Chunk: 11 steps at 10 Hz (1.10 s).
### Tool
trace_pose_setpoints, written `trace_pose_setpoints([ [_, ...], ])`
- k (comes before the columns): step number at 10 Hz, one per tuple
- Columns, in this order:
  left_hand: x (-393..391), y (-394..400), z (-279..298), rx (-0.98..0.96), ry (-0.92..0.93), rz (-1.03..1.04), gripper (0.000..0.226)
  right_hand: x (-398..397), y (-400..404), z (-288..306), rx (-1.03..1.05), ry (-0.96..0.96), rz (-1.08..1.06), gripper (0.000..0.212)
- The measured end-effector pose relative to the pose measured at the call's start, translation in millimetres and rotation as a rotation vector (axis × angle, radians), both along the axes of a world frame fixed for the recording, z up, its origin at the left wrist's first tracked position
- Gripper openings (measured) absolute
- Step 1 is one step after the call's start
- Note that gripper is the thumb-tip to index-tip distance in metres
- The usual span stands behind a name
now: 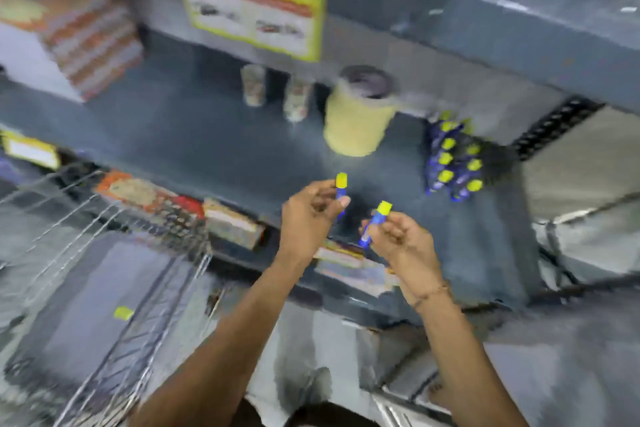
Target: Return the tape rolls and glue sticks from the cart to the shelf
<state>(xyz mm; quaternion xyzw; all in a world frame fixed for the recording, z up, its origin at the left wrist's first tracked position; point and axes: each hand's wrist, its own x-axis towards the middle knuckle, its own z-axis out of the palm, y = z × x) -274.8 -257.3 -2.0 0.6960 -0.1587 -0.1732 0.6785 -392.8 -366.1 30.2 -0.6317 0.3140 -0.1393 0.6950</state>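
Left hand: closed around a blue glue stick with a yellow cap, held upright, cap uppermost, over the front of the shelf.
Right hand: clamped on a second glue stick, tilted, cap pointing up and away.
Hands: near each other, not touching.
Shelf stock: a cluster of matching glue sticks at the right; a stack of yellowish tape rolls just left of it; two small cylinders behind, too blurred to identify.
Cart: wire basket at lower left; one small yellow item inside, identity unclear.
Image quality: heavily blurred.
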Motion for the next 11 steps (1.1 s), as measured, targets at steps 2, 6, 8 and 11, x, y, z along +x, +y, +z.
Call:
trace_pose_setpoints([
  [2, -39, -116, 1, 0.120, -0.156, -0.185, 0.021, -44, -105, -13, -0.223, -0.005, -0.458, 0.044],
  [6, -61, -164, -23, 0.249, -0.336, -0.213, 0.019, -36, -149, -51, -0.360, 0.112, -0.492, 0.031],
  [8, -58, -171, -23, 0.261, -0.368, -0.186, 0.021, -26, -149, -58, -0.448, 0.132, -0.475, 0.028],
  [11, -65, -147, -25, 0.265, -0.307, -0.169, 0.040, -53, -110, -52, -0.722, 0.200, -0.514, 0.050],
])
